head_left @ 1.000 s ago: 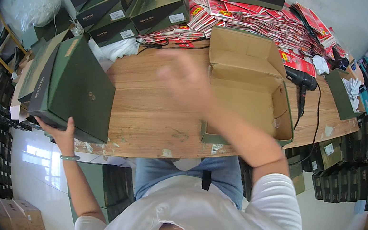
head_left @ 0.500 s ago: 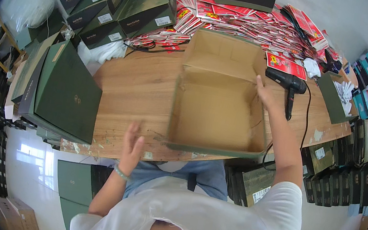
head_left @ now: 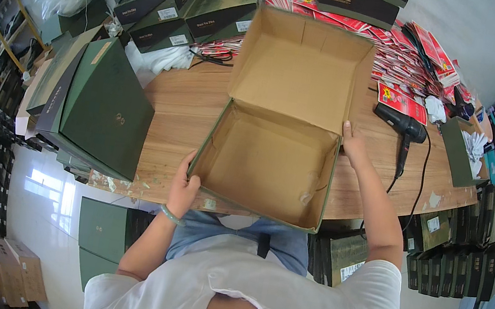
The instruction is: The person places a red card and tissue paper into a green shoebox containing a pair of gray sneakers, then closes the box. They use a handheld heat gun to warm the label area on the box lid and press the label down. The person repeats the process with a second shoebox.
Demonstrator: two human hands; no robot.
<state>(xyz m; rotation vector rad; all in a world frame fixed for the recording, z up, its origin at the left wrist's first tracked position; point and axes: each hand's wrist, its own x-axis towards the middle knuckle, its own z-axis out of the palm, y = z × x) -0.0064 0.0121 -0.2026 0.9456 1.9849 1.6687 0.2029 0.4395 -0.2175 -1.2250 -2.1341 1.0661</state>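
An open shoebox [head_left: 267, 154], green outside and bare brown cardboard inside, lies tilted a little at the front of the table, its lid hinged back at the far side. Nothing lies inside it. My left hand [head_left: 185, 186] is closed on the near left corner, thumb over the rim. At the right end of the hinge my right hand [head_left: 353, 143] grips the box's side, its thumb up and the other fingers partly hidden behind the wall.
Green shoeboxes [head_left: 105, 109] stand at the left, with more stacked behind. Red printed packets [head_left: 404, 63] are heaped at the back. A black hair dryer [head_left: 400, 122] with a trailing cord lies at right, near a small open box [head_left: 460, 152] holding white cloth or paper.
My left hand has gone from free in the air to holding the box's corner. The box has turned, its near edge now slanting, and its lid has swung further back.
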